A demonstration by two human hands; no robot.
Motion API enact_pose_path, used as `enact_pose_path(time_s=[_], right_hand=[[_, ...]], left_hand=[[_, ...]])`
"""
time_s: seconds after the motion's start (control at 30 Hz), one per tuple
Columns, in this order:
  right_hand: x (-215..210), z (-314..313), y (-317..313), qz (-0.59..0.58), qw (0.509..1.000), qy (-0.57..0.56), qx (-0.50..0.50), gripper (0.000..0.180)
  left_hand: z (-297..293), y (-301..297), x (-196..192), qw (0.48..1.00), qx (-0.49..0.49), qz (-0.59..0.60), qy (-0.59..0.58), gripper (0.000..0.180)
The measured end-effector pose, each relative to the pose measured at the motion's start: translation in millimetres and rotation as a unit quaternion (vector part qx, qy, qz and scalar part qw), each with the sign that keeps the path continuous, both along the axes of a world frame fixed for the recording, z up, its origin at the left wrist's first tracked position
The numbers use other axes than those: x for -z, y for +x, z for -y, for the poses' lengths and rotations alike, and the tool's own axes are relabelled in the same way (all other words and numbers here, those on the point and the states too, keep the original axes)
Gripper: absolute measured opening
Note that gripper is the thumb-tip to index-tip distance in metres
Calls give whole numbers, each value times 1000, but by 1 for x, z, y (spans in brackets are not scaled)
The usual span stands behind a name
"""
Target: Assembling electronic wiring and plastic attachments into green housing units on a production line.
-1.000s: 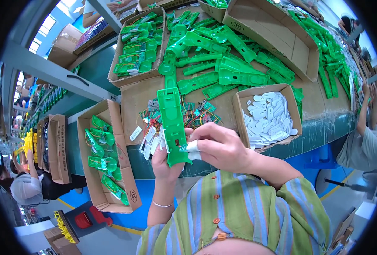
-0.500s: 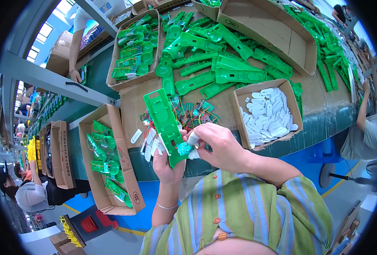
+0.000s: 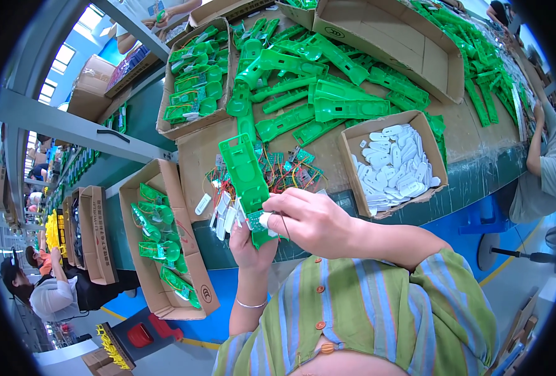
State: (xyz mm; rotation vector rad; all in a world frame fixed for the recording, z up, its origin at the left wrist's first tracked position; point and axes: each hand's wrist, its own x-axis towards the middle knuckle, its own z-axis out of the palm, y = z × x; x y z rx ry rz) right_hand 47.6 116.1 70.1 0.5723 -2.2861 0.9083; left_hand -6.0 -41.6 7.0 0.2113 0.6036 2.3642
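My left hand [image 3: 253, 249] grips the lower end of a long green plastic housing [image 3: 241, 163], held upright and slightly tilted over the table edge. A small green circuit board [image 3: 255, 220] lies in the housing's lower part. My right hand [image 3: 309, 222] is closed at the board's right side, thumb and fingertips pressed together; a white cover shows on one fingertip. What they pinch is hidden. A thin dark strand hangs below those fingers. Behind the housing lies a heap of circuit boards with coloured wires [image 3: 290, 168], with white oblong pieces [image 3: 226, 216] beside it.
A carton of white oval pieces [image 3: 394, 166] stands at right. Green housings [image 3: 347, 103] pile up behind. Cartons of housings fitted with boards stand at far left [image 3: 193, 75] and near left [image 3: 168, 241]. A metal frame [image 3: 71, 122] crosses the left; other people work around.
My right fingers have moved left and down onto the board; a white piece seen at them earlier no longer shows. The housing has shifted slightly right. A co-worker's hand at far left has moved away.
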Motion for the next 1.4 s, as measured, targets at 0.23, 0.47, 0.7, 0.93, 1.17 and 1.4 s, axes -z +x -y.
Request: enact_pose_path(time_s=[0.23,0.47,0.7,0.93,1.17,1.4], right_hand=[[1,1,9,11,998,56,32,20],[2,9,9,-8,994,90,62,18],[4,10,9,-58,993,65,78,17],[10,5,9,-89,991,65,73,15],[23,2,3,-135,989,23,49,15],[1,-15,24,-2,993,-108,-49,38]], left_hand=[[-7,2,-9,1000,-20,-2,-20,39],[-7,5,-7,995,-21,-86,-38,40],[-8,14,-6,995,-46,-85,-33,40],[-12,14,-15,978,-74,-159,-113,39],[-12,13,-27,917,-117,-277,-263,43],[-7,2,-46,852,-169,-378,-319,37]])
